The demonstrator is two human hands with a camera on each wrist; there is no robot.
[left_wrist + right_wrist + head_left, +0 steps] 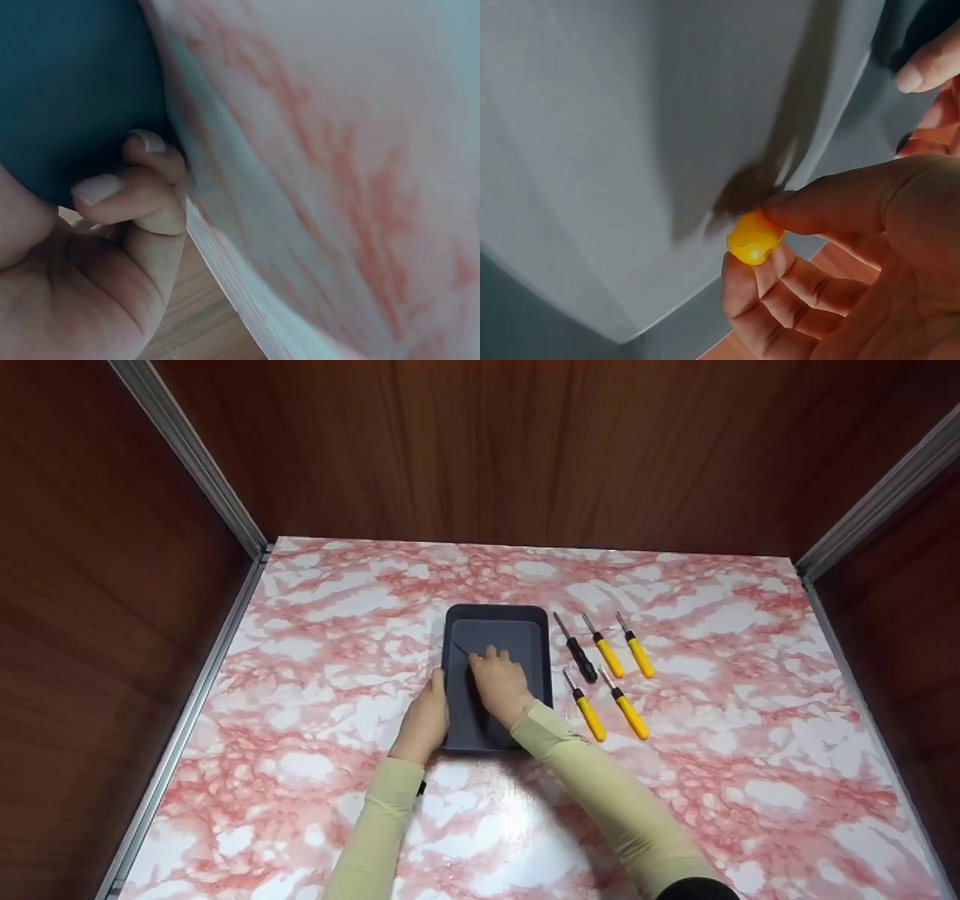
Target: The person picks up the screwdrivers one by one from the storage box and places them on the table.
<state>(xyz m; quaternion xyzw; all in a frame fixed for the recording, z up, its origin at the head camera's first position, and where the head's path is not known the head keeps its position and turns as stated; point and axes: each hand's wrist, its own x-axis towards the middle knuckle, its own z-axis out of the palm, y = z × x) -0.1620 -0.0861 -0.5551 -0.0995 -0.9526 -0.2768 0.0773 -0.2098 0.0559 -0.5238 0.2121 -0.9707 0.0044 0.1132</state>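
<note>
A dark grey rectangular tray [498, 631] lies on the table. At its left side my left hand [423, 721] grips the wall, thumb up at the rim and curled fingers against the outside in the left wrist view. Over the tray's inside, my right hand [501, 684] pinches a yellow-handled screwdriver [754, 238] between thumb and fingers. Its thin shaft points to the tray's upper left in the head view, while the hand hides most of the handle. In the right wrist view the handle's rounded yellow end shows, close over the tray floor.
Right of the tray lie several more screwdrivers: one with a black handle [582, 661] and others with yellow handles, such as the far right one [640, 656] and a nearer one [590, 718]. The red-and-white marbled table [337, 660] meets a brown wooden wall [510, 450] behind.
</note>
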